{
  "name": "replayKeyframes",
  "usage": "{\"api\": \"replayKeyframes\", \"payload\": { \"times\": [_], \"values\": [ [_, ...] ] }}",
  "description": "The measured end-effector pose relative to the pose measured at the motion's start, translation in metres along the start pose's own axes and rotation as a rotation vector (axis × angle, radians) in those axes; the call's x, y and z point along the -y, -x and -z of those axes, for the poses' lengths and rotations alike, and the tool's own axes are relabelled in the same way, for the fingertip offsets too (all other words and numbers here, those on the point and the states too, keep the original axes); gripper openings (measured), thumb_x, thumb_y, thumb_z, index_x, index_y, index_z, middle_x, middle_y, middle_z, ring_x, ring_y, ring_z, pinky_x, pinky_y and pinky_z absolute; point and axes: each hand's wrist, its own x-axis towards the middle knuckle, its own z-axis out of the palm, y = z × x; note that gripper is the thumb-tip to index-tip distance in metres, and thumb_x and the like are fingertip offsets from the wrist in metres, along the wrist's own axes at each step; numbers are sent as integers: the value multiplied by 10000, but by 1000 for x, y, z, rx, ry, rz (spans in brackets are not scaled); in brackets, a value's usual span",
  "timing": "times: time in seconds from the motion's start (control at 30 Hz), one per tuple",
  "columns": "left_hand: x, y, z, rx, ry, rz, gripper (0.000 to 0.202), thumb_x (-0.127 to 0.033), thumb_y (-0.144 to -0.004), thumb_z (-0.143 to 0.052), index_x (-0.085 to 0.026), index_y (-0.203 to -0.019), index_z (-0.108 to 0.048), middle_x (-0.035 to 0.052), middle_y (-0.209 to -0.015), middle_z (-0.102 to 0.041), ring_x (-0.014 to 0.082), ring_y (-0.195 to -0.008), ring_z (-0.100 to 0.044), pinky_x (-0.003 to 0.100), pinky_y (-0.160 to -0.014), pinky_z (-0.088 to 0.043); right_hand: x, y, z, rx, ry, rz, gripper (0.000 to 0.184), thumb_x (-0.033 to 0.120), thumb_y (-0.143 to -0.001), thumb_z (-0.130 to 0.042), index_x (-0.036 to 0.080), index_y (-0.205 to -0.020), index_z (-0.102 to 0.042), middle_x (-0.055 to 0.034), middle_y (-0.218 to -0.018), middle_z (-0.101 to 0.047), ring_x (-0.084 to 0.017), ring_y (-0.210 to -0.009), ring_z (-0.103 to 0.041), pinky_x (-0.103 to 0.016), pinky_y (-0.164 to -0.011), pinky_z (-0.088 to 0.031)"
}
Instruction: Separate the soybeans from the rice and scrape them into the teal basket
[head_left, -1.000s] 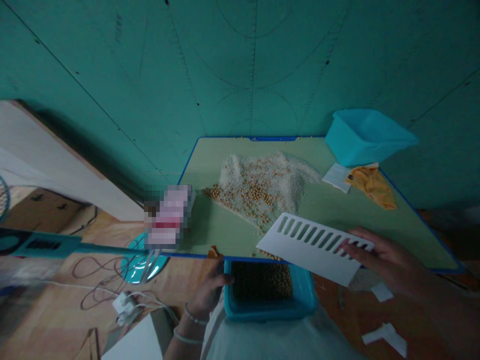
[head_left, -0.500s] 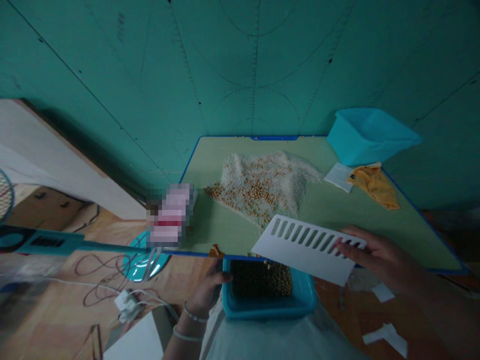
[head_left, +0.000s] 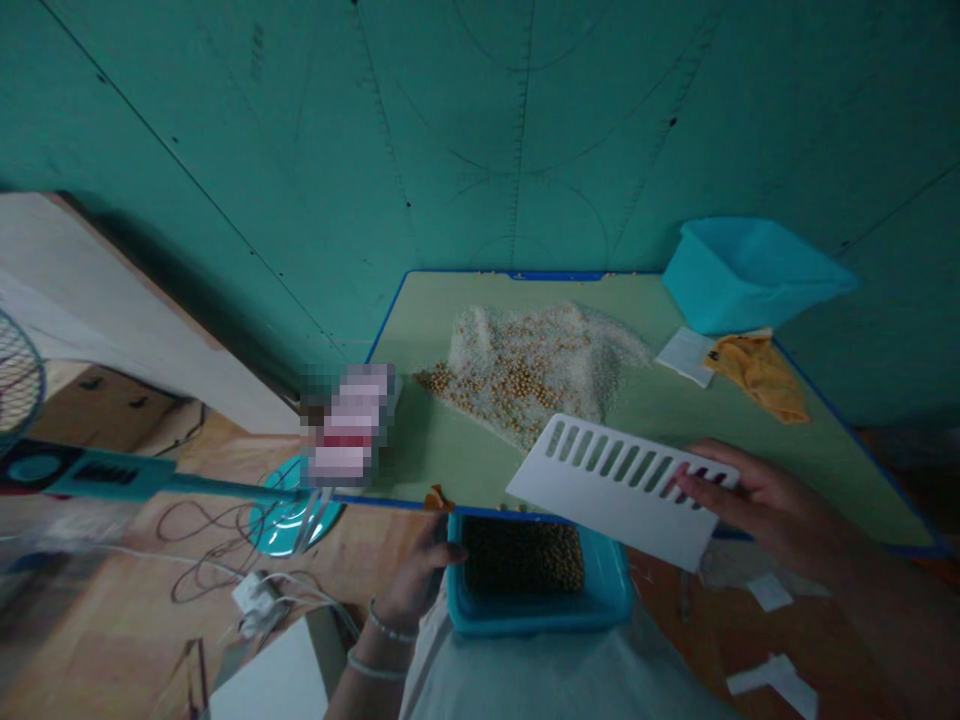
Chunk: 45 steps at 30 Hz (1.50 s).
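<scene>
My right hand [head_left: 739,490] grips the slotted end of a white plastic slotted board [head_left: 600,497], thumb on top. The board is tilted above the table's front edge and partly over a blue plastic bin [head_left: 540,620]. My left hand [head_left: 427,570] is closed on the bin's left rim, thumb inside. Yellowish beans and a darker mass lie in the bin, which rests at my lap below the table edge. Beyond the board, a pile of pale grains [head_left: 592,350] mixed with yellow beans [head_left: 525,385] spreads over the table.
A second blue bin [head_left: 750,285] stands at the table's [head_left: 420,460] back right, with a white paper [head_left: 686,357] and an orange cloth [head_left: 761,375] before it. Left of the table are a teal fan pole [head_left: 232,485], cables and a white power strip [head_left: 257,597]. A pixelated item [head_left: 349,425] lies at the left edge.
The view has shifted slightly, so the scene sits a little to the right. The slotted board is slightly higher at its far left corner. Both hands keep their grips.
</scene>
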Motion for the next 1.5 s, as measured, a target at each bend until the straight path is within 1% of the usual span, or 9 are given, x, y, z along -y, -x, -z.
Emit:
{"api": "replayKeyframes", "payload": {
  "times": [0.17, 0.33, 0.43, 0.63, 0.9, 1.03, 1.2, 1.4, 1.5],
  "values": [
    [1, 0, 2, -8, 7, 4, 532, -114, -487, -674, -237, -997, -762, 13, -1053, -772, 380, -1285, -492, 488, -1139, -268, 0, -5, -5, 119, -6, 12, 352, 578, -664, -704, 235, -728, -657, -4, -655, -659, -201, -619, -629, -282, -547, -506],
    [0, 0, 2, -17, -17, -8, 494, -112, -506, -667, -230, -979, -748, 31, -1089, -755, 364, -1283, -496, 470, -1120, -314, 5, 0, -9, 185, 61, 58, 332, 571, -722, -659, 239, -741, -679, -1, -656, -653, -195, -621, -623, -274, -541, -501],
    [0, 0, 3, 9, -23, -29, 547, -110, -504, -668, -225, -1034, -735, 39, -1128, -742, 350, -1312, -469, 449, -1132, -299, 9, -5, 1, 95, 97, 96, 358, 594, -700, -663, 238, -741, -671, -18, -665, -672, -216, -643, -636, -292, -563, -509],
    [0, -1, 5, -21, -16, 8, 544, -117, -498, -672, -230, -1026, -739, 39, -1124, -745, 359, -1315, -466, 475, -1135, -278, 19, -37, 22, -234, 302, 291, 304, 527, -745, -597, 234, -819, -629, -44, -740, -698, -218, -651, -622, -308, -585, -467],
    [-4, 3, -3, 34, -32, -12, 500, -132, -495, -659, -227, -979, -746, 57, -1109, -742, 381, -1336, -429, 497, -1123, -288, 40, -88, -3, -366, 500, 540, 258, 457, -822, -501, 228, -899, -591, -30, -710, -667, -204, -621, -615, -292, -564, -447],
    [-1, 5, 0, 15, -37, -24, 437, -142, -497, -668, -248, -914, -748, 45, -1052, -760, 382, -1324, -443, 495, -1106, -316, 41, -91, -12, -304, 555, 567, 260, 466, -833, -479, 246, -896, -603, -6, -664, -648, -191, -583, -602, -278, -537, -427],
    [1, 3, 4, 4, -35, -15, 484, -134, -493, -667, -235, -959, -749, 38, -1067, -758, 379, -1290, -480, 502, -1113, -306, 35, -71, -15, -171, 521, 565, 269, 475, -840, -467, 255, -896, -611, -14, -723, -680, -194, -643, -626, -290, -578, -456],
    [0, -1, 2, 11, -27, 24, 485, -132, -486, -665, -221, -956, -747, 47, -1073, -754, 383, -1304, -466, 504, -1122, -297, 38, -63, -14, -195, 514, 557, 258, 467, -829, -477, 254, -876, -614, -12, -730, -684, -183, -617, -613, -287, -560, -448],
    [-1, 0, 1, 14, -34, -6, 491, -140, -495, -663, -222, -973, -739, 46, -1117, -740, 376, -1333, -435, 492, -1129, -292, 38, -59, -16, -126, 507, 546, 276, 481, -836, -470, 256, -863, -627, -5, -695, -674, -187, -621, -615, -286, -571, -461]
  ]
}}
